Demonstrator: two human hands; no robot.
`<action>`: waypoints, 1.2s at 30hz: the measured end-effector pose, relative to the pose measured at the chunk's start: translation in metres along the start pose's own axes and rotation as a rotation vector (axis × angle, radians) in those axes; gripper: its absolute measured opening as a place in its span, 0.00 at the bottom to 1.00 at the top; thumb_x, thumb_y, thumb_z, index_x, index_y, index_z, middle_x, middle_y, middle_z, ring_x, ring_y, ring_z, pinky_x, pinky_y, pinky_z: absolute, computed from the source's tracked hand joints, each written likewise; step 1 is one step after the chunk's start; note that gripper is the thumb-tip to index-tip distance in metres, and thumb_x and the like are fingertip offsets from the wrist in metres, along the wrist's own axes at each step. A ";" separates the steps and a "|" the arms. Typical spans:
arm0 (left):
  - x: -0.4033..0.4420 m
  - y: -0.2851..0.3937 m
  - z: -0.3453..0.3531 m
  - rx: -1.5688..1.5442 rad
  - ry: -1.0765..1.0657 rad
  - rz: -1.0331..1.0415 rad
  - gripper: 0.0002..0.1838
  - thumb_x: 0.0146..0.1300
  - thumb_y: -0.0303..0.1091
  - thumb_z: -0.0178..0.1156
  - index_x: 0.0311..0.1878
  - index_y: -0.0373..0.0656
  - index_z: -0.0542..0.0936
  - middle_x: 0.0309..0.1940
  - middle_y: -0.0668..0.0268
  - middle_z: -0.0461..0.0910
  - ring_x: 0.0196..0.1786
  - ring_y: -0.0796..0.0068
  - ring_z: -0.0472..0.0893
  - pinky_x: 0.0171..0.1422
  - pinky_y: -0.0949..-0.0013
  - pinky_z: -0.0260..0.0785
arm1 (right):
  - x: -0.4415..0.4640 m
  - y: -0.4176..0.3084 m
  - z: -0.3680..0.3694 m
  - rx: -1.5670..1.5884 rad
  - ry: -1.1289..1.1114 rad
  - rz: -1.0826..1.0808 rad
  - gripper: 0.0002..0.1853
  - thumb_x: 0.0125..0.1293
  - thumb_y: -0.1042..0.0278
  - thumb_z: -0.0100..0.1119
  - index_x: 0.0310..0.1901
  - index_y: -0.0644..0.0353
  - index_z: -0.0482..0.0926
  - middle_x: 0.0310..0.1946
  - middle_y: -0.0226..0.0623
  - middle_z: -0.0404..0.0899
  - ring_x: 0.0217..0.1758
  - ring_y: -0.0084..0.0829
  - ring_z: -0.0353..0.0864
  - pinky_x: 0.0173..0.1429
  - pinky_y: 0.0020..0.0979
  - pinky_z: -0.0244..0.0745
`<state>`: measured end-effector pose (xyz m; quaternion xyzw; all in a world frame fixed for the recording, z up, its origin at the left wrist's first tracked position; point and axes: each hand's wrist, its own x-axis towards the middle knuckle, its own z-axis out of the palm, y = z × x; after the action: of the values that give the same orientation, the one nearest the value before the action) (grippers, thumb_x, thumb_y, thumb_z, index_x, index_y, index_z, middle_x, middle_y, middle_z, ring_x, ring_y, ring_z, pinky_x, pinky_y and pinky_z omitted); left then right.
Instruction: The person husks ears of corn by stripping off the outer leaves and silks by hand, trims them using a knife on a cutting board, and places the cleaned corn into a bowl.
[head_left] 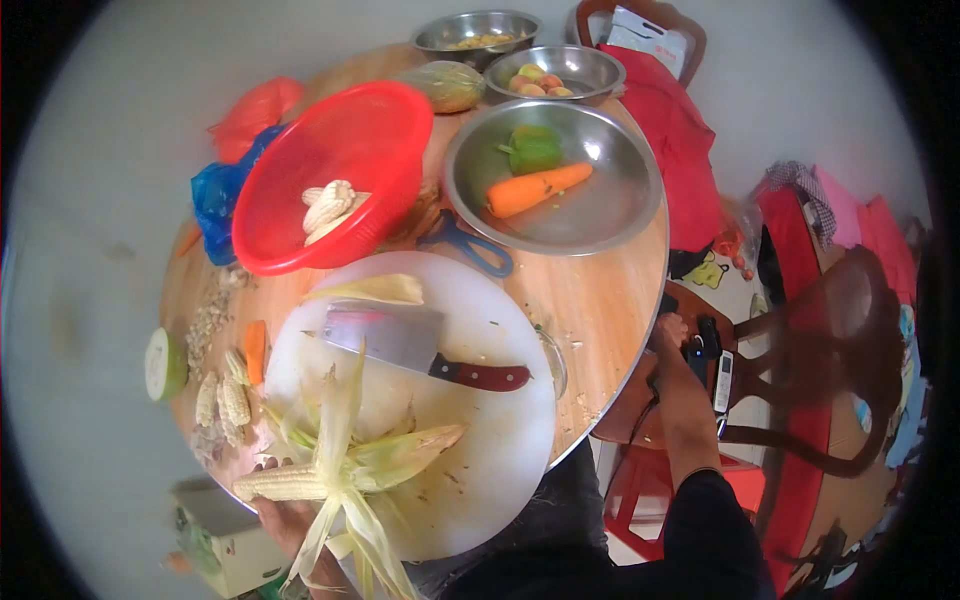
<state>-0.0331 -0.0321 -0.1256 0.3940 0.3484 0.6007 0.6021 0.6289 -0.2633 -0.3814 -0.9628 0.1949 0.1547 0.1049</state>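
My left hand [286, 515] is wrapped round the lower end of a partly husked corn cob [290, 483], whose peeled husks [340, 440] spread over the white round board [490, 450]. On the board, a cleaver [385, 335] with a dark red handle lies flat beside a loose piece of husk [375, 289]. Over at the right, beyond the table edge, my right hand [672, 330] is near small black items on a wooden chair. Its fingers are too small and partly hidden to read.
A red basket [390, 130] holding peeled corn stands behind the board. Beside it, a steel bowl [620, 215] contains a carrot and a green pepper. Blue scissors [480, 245] lie between them. Corn pieces [232, 405] and a cut gourd [164, 365] sit left. More bowls stand behind.
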 end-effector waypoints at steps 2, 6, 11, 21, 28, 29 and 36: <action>-0.003 0.002 -0.003 0.005 -0.006 -0.005 0.33 0.77 0.50 0.57 0.74 0.38 0.63 0.68 0.50 0.69 0.70 0.51 0.71 0.78 0.45 0.64 | 0.004 0.002 0.012 0.000 0.089 -0.029 0.22 0.77 0.58 0.49 0.68 0.58 0.69 0.65 0.53 0.74 0.67 0.54 0.79 0.65 0.48 0.80; -0.006 0.003 0.002 -0.003 0.008 -0.038 0.37 0.75 0.51 0.60 0.75 0.37 0.61 0.71 0.47 0.67 0.71 0.48 0.70 0.77 0.44 0.65 | -0.003 0.011 0.010 0.154 0.026 -0.075 0.23 0.77 0.54 0.49 0.66 0.57 0.65 0.64 0.56 0.74 0.65 0.55 0.80 0.65 0.51 0.80; -0.003 0.000 -0.006 -0.048 -0.007 -0.044 0.38 0.74 0.51 0.62 0.76 0.37 0.61 0.71 0.46 0.67 0.72 0.46 0.70 0.78 0.44 0.64 | -0.020 0.013 0.023 0.151 0.021 -0.017 0.23 0.76 0.53 0.51 0.64 0.57 0.68 0.64 0.51 0.76 0.65 0.53 0.81 0.63 0.51 0.81; -0.008 0.006 0.028 -0.065 -0.171 0.019 0.33 0.77 0.51 0.57 0.73 0.36 0.65 0.69 0.52 0.71 0.71 0.55 0.71 0.77 0.47 0.65 | -0.089 0.060 -0.004 0.365 0.074 -0.307 0.43 0.56 0.44 0.76 0.59 0.68 0.64 0.55 0.63 0.78 0.60 0.61 0.81 0.62 0.51 0.76; 0.001 0.005 0.014 -0.200 -0.269 -0.052 0.31 0.80 0.48 0.53 0.74 0.34 0.63 0.69 0.52 0.70 0.71 0.57 0.71 0.77 0.49 0.65 | -0.170 0.111 -0.047 0.452 0.249 -0.487 0.41 0.54 0.52 0.79 0.58 0.69 0.64 0.48 0.64 0.80 0.54 0.64 0.81 0.56 0.53 0.77; 0.001 0.004 0.009 -0.156 -0.230 -0.049 0.32 0.80 0.48 0.52 0.74 0.34 0.63 0.69 0.52 0.70 0.71 0.57 0.71 0.77 0.49 0.65 | -0.177 0.118 -0.051 0.442 0.264 -0.503 0.41 0.53 0.53 0.79 0.58 0.68 0.64 0.47 0.64 0.81 0.53 0.64 0.82 0.55 0.54 0.77; -0.015 0.019 0.043 0.069 -0.267 0.045 0.31 0.81 0.47 0.50 0.74 0.32 0.63 0.69 0.51 0.70 0.71 0.56 0.71 0.77 0.50 0.67 | -0.206 0.139 -0.070 0.455 0.410 -0.646 0.44 0.49 0.55 0.80 0.63 0.63 0.65 0.52 0.56 0.80 0.53 0.57 0.83 0.57 0.49 0.78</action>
<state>-0.0033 -0.0503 -0.0901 0.4986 0.2767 0.5438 0.6157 0.4096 -0.3365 -0.2666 -0.9376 -0.0701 -0.1267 0.3163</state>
